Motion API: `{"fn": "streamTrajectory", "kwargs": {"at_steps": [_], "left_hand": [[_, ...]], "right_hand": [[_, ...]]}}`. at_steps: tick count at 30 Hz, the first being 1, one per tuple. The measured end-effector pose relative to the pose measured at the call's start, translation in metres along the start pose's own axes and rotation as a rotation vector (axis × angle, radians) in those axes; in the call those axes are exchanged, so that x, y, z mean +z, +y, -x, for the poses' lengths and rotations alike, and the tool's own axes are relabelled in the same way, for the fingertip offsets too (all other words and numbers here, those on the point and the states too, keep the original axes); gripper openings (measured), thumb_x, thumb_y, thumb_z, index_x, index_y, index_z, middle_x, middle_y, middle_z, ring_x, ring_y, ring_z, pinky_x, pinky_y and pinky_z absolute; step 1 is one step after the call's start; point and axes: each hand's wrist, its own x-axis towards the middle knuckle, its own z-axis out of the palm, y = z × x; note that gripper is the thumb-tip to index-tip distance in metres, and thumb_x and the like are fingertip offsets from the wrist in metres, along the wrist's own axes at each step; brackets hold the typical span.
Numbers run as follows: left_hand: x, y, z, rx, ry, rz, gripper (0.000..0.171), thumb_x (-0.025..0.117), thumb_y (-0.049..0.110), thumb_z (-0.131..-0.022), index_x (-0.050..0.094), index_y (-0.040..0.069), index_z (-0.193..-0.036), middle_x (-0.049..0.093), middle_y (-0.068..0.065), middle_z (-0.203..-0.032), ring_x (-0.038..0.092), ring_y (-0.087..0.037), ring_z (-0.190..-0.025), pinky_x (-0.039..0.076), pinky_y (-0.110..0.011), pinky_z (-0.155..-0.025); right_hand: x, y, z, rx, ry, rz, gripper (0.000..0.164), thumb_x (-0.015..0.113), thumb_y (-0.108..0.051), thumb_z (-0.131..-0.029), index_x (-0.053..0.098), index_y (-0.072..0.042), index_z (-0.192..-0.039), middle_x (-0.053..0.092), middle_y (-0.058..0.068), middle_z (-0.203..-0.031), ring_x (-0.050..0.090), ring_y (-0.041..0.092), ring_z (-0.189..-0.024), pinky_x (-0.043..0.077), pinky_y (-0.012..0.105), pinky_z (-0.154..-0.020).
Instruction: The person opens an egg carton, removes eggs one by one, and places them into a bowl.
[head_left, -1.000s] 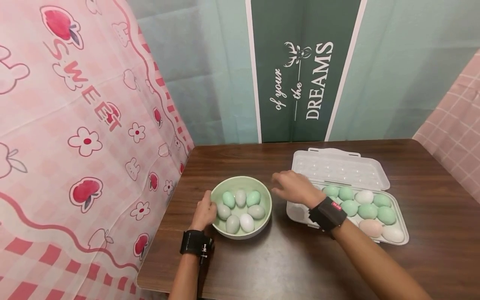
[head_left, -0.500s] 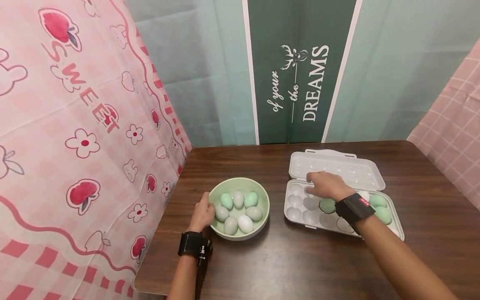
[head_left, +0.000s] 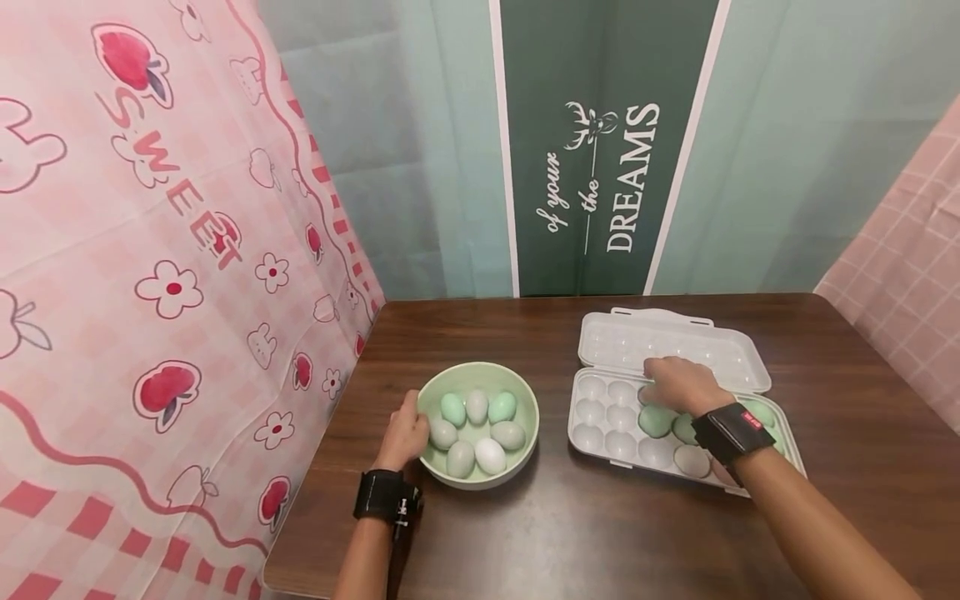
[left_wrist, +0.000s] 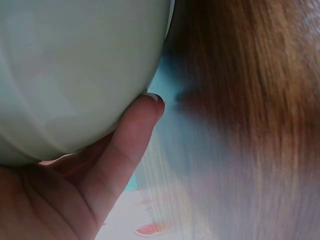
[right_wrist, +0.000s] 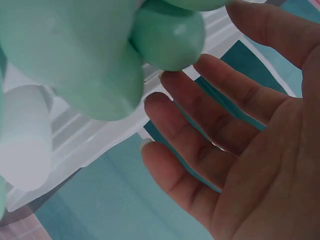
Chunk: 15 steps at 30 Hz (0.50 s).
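My left hand [head_left: 403,433] grips the left rim of a pale green bowl [head_left: 480,379], its thumb [left_wrist: 132,135] against the outer wall. Several eggs lie in the bowl, grey, mint green and one white egg [head_left: 491,456]. To the right, my right hand [head_left: 682,385] is over the back rows of a white plastic egg carton [head_left: 592,412]. In the right wrist view its fingers are extended and apart, fingertips right at a green egg [right_wrist: 172,37], the thumb beside another green egg at the top edge. A green egg [head_left: 656,421] sits in front of that hand.
The carton's clear lid [head_left: 720,358] stands open behind it. The wells on the carton's left hold nothing; eggs fill the right part, partly hidden by my right wrist. Everything stands on a dark wooden table [head_left: 570,533], with a pink curtain [head_left: 225,350] at the left.
My right hand has moved right, from beside the bowl to over the eggs in the carton. My left hand stays on the bowl, and the bowl's eggs look the same.
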Motion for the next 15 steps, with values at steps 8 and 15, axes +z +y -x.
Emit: {"fn": "streamTrajectory", "kwargs": {"at_steps": [8, 15], "left_hand": [[0.0012, -0.0017, 0.0014, 0.032, 0.008, -0.009, 0.037, 0.041, 0.007, -0.093, 0.048, 0.003, -0.128, 0.060, -0.027, -0.125, 0.061, -0.038, -0.110, 0.052, -0.051, -0.085], [-0.0012, -0.0007, 0.0009, 0.020, 0.012, -0.013, 0.037, 0.041, 0.007, -0.092, 0.047, 0.003, -0.129, 0.060, -0.026, -0.126, 0.061, -0.037, -0.111, 0.051, -0.051, -0.087]], "right_hand": [[0.0114, 0.0056, -0.0014, 0.024, 0.014, 0.001, 0.035, 0.065, -0.026, -0.084, 0.063, 0.001, -0.104, 0.065, 0.015, -0.089, 0.051, 0.025, -0.074, 0.040, 0.039, -0.060], [0.0085, 0.0058, -0.0071, 0.035, -0.024, -0.022, 0.035, 0.068, -0.029, -0.083, 0.063, 0.000, -0.102, 0.061, 0.009, -0.080, 0.050, 0.023, -0.071, 0.035, 0.034, -0.056]]}}
